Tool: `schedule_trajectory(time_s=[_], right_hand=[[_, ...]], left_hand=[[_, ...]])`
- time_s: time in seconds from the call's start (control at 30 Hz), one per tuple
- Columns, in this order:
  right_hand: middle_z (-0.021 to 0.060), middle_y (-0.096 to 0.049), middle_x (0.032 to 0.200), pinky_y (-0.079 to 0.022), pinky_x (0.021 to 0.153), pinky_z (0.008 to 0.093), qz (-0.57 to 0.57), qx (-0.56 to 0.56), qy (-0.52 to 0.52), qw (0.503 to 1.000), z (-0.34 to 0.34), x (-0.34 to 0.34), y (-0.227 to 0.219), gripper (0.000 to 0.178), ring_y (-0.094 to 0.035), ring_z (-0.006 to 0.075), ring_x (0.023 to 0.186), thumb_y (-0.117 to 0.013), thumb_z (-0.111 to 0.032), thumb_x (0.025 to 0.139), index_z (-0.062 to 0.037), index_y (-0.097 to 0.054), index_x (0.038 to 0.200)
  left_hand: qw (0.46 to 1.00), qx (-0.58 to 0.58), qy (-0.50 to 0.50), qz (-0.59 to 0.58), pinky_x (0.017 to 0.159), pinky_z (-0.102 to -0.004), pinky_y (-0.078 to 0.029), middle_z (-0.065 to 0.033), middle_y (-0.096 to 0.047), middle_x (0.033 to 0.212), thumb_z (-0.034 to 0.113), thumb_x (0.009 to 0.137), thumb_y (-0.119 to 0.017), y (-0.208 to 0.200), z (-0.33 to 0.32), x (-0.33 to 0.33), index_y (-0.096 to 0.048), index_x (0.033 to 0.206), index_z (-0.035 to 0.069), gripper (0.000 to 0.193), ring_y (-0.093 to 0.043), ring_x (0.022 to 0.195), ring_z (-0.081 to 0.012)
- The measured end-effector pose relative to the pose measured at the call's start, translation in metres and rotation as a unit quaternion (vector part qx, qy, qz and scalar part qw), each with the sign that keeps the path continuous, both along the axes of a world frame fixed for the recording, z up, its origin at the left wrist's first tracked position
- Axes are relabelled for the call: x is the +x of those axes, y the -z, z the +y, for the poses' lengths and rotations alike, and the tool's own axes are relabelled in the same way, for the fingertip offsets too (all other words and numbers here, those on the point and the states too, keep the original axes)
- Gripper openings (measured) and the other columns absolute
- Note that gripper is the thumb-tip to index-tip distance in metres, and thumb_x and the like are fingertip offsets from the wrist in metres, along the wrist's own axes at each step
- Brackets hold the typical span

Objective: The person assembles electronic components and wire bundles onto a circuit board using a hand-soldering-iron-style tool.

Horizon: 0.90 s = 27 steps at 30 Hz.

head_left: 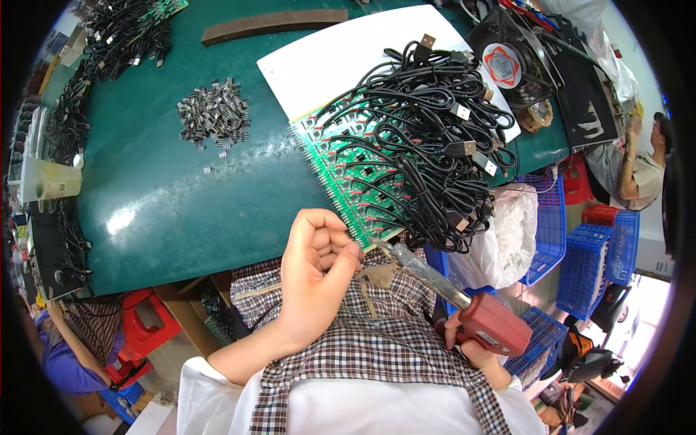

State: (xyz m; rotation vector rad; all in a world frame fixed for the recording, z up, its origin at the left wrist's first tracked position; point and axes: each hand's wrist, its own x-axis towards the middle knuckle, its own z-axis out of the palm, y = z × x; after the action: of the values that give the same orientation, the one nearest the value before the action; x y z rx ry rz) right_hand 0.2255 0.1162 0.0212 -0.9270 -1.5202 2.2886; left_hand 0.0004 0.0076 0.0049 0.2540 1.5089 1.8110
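A green circuit board panel lies on the table, with pin headers along its left edge and black USB cables wired to it with red leads. My left hand is at the board's lower corner, fingers curled and thumb pressed toward them; what they pinch, if anything, is too small to make out. In my right hand is a red soldering gun, its metal shaft slanting up left so the tip comes close to the same corner. To the left sits a pile of small black pin headers.
A white sheet lies partly beneath the board and cables. A dark bar is at the back, a black fan at the back right. Blue crates stand right of the table. Two other people sit at the far left and far right.
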Motion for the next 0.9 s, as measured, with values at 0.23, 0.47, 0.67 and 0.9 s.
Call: schedule_trajectory(time_s=[0.23, 0.47, 0.67, 0.9], right_hand=[[0.0063, -0.061, 0.069, -0.044, 0.053, 0.0221, -0.018, 0.183, -0.035, 0.982, -0.002, 0.016, 0.017, 0.052, -0.057, 0.0111, 0.056, -0.074, -0.023, 0.069, 0.0074, -0.052, 0.104], [0.002, -0.058, 0.066, -0.04, 0.052, 0.0195, -0.06, 0.044, -0.052, 0.996, 0.001, 0.005, 0.007, 0.043, -0.053, 0.0084, 0.057, -0.075, -0.024, 0.065, 0.0029, -0.056, 0.093], [0.0, -0.056, 0.065, -0.039, 0.053, 0.0185, -0.068, 0.049, -0.018, 0.996, -0.002, -0.002, 0.004, 0.036, -0.052, 0.0071, 0.058, -0.073, -0.022, 0.064, 0.0002, -0.056, 0.087], [-0.0003, -0.057, 0.068, -0.041, 0.056, 0.0205, -0.09, 0.047, -0.029, 0.994, -0.001, 0.003, 0.006, 0.038, -0.053, 0.0084, 0.06, -0.074, -0.021, 0.063, -0.0012, -0.056, 0.091]], left_hand=[[0.999, -0.027, 0.014, 0.043, 0.062, -0.0215, -0.047, -0.0058, -0.051, 0.079, -0.009, 0.081, -0.046, 0.001, 0.0, 0.002, -0.038, 0.097, 0.003, 0.022, -0.052, 0.07, -0.0097], [0.998, -0.023, 0.014, 0.051, 0.062, -0.0211, -0.047, -0.0051, -0.05, 0.079, -0.01, 0.081, -0.045, 0.002, 0.0, 0.002, -0.039, 0.097, 0.003, 0.021, -0.052, 0.07, -0.0095], [0.998, -0.023, 0.018, 0.05, 0.061, -0.0203, -0.046, -0.0049, -0.05, 0.079, -0.01, 0.081, -0.044, 0.0, 0.0, 0.001, -0.038, 0.097, 0.003, 0.022, -0.053, 0.071, -0.0093], [0.998, -0.028, 0.017, 0.045, 0.061, -0.0195, -0.046, -0.0044, -0.05, 0.079, -0.01, 0.081, -0.044, 0.001, 0.0, 0.001, -0.038, 0.097, 0.004, 0.022, -0.053, 0.07, -0.0089]])
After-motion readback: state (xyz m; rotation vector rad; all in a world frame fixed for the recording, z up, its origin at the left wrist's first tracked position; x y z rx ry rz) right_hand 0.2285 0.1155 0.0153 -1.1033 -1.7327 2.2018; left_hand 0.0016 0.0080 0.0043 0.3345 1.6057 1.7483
